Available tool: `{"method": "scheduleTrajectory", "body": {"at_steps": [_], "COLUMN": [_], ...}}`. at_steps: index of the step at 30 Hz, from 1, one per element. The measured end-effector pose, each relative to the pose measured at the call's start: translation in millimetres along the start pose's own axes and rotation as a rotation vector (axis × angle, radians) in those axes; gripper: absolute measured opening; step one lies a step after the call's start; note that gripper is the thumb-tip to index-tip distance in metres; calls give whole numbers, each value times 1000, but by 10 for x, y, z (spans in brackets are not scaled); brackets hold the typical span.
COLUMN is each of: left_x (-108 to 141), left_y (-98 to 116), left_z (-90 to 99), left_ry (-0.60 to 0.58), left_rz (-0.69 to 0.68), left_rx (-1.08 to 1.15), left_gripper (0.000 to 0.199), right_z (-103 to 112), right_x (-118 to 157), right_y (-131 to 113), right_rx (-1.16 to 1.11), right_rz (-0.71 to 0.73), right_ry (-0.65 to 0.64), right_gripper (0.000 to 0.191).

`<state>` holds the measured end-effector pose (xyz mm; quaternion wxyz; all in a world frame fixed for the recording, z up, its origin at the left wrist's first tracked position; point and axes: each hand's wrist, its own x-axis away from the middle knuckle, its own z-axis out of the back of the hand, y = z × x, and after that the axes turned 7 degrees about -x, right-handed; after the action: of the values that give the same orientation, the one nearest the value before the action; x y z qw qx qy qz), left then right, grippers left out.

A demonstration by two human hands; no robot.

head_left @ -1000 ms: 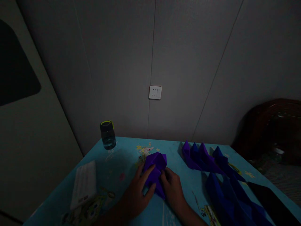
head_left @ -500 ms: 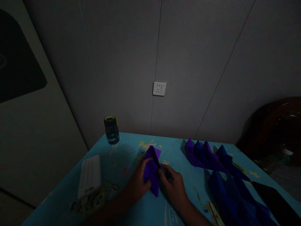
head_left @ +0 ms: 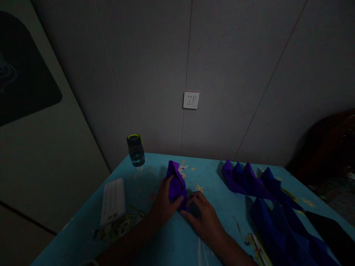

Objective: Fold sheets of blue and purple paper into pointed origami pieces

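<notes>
Head view | left hand (head_left: 165, 201) gripping purple folded paper (head_left: 175, 187) | right hand (head_left: 205, 215) pinching its near end

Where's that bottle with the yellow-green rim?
In the head view, the bottle stands at the far left corner of the table, beyond the white slab.

On the worktop (head_left: 166, 242), a bottle (head_left: 136, 151) stands at the far left corner, a power bank (head_left: 113, 201) before it by the left edge. Folded paper (head_left: 176, 184) is in the left hand (head_left: 165, 201), mid-worktop; the right hand (head_left: 205, 218) is just right. Far boats (head_left: 245, 181) lie toward the far right corner, near boats (head_left: 285, 229) before them, a flat slab (head_left: 330, 232) along the right edge.
</notes>
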<state>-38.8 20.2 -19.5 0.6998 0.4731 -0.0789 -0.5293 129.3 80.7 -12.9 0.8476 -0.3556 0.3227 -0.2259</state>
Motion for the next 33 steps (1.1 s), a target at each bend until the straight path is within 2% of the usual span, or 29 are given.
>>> {"method": "scheduleTrajectory", "body": {"at_steps": [3,6,11,14,17,22,25,29,33], "left_x": [8,16,48,63,64,65,72,77,86], "left_y": [56,85,44,34,64,99,96,87,51], "left_z": [25,46,22,6,19,39,26,5,-18], "left_ry": [-18,-43,-104,-117,-119,-108,-93,-70,-87], "left_rz": [-30,-50,-79,-109,-135,-133,-104,-62,-61], "left_rx": [-23,-61,-41,-49,-64,-78,-56,-15,-52], "left_gripper": [56,49,54,58,53,48,45,41,44], "right_z": [-16,-8,26,34,31,21,15,14,27], "right_x": [-6,-21,-36,-35,-32,-22,-15,-2,18], "right_y": [-1,14,21,0,5,41,7,-69,-93], "right_rx": [18,-19,-7,25,41,76,-13,-104,33], "right_rz": [-54,-119,-185,-166,-146,-84,-33,-15,-25], "right_ry": [0,-19,-18,-24,-44,-100,-131,-105,-99], "right_gripper": [11,17,28,29,30,18,15,18,13]}}
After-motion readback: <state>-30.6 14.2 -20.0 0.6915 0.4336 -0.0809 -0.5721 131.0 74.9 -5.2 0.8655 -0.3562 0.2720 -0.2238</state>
